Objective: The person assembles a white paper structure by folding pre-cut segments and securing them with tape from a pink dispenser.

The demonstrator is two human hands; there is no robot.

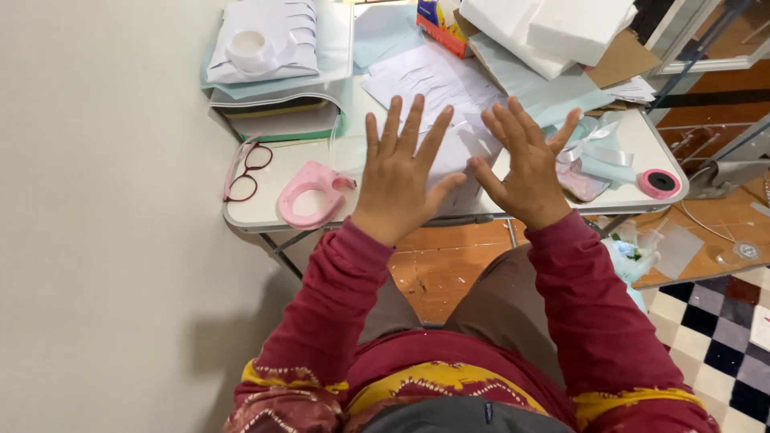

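Against a pale wall, our white folding desk (265, 215) stands over an orange floor, and we sit before it in dark red sleeves. Across the far side of the desk lies a heap of white foam blocks (545, 28) on brown cardboard (622, 56), with pale green sheets (545, 92) spread below them. At the far left corner a stack of folders and papers (277, 112) carries a white padded packet (269, 40), and a white roll of tape (249, 46) sits on top of that.

Both our hands hover flat above the middle of the desk, palms down, holding nothing. Our left hand (397, 180) has its fingers (411, 120) spread wide, and our right hand (525, 168) does the same, thumb turned inward toward the left thumb. Under and between them lies white paper (437, 80), cut with curved slits; whether our palms press on it or float just above, we cannot tell.

Just left of our left hand rests a pink tape dispenser (309, 196), and beyond it, near the desk's left edge, a pair of red-rimmed glasses (245, 172). Beside our right hand lies a white ribbon bow (589, 144) on a pale green wrapped bundle (609, 164), and at the right corner sits a small pink roll of tape (659, 184) with a dark core.
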